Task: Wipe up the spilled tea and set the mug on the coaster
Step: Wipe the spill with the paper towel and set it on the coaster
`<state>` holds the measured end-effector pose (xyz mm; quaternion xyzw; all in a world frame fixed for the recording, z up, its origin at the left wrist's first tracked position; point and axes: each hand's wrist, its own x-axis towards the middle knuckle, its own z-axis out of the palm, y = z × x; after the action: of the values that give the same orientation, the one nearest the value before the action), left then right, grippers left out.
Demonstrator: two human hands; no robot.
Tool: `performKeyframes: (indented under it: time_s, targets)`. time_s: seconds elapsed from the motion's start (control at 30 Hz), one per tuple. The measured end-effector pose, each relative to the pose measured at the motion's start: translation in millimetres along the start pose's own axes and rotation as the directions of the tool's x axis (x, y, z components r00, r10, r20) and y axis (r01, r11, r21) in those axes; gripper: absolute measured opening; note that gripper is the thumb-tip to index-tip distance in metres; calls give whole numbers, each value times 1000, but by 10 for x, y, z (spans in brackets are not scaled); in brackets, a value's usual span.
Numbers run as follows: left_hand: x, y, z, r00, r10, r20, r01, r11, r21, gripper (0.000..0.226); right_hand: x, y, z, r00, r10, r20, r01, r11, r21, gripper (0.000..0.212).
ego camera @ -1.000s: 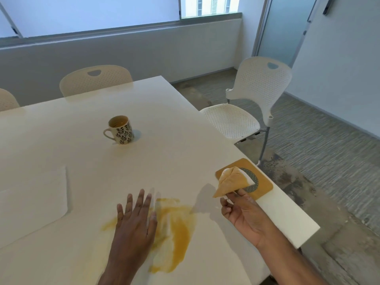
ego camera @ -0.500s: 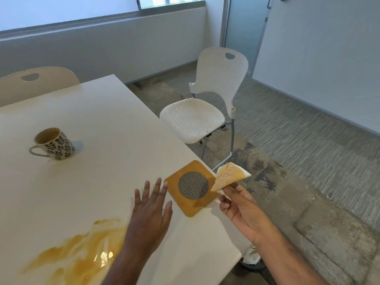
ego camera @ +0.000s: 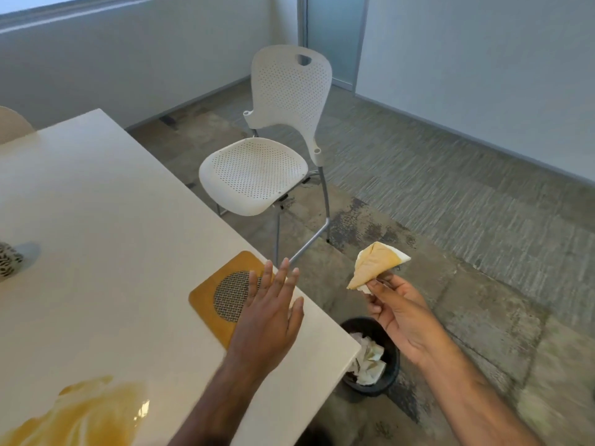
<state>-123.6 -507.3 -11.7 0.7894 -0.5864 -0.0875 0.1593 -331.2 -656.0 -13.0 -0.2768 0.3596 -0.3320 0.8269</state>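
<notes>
Amber-stained and folded into a soft wedge, the tissue (ego camera: 375, 264) hangs pinched in the fingers (ego camera: 376, 286) of the right hand (ego camera: 399, 317), which now holds it out past the tabletop (ego camera: 106, 220) edge, above the floor. A second ago that hand was over the table corner; it has swung outward, and the view has turned with it, so a black bin (ego camera: 391, 375) with crumpled white paper inside now shows just below the corner. I take that as the soaked tissue heading for the bin — one wipe finished, not the whole job.

The left hand (ego camera: 269, 320) has drifted right as well and hovers flat, fingers spread and holding nothing, over the near edge of the coaster (ego camera: 215, 294). The coaster is a mustard-brown square with rounded corners and a round grey mesh inset; it lies bare at the table's corner.

A glossy orange puddle of spilled tea (ego camera: 87, 413) still sits on the smooth cream surface at the lower left, shining where the light catches it, so more wiping is needed. The mug (ego camera: 8, 260) — white with a dark leaf print — is barely in view at the left edge, well apart from the coaster and not yet moved. A perforated white plastic chair (ego camera: 267, 175) on metal legs stands beyond.
</notes>
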Motion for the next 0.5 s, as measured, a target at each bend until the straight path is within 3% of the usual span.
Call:
performKeyframes:
  time_s: [0.3,0.4,0.5]
  targets:
    - [251,384,296,992,104,65,-103,995,-7,62,40,-149,-634,978,-60,-201,45,996,-76,32]
    - [302,458,361,989,120,85,-120,993,-9,61,25,-149,-821,958,-128,-255,63,967,-248,32]
    - [336,504,417,989,113,97,-112,994,-16,61,37,-111,-1039,936,-217,-276,55,866,-497,28]
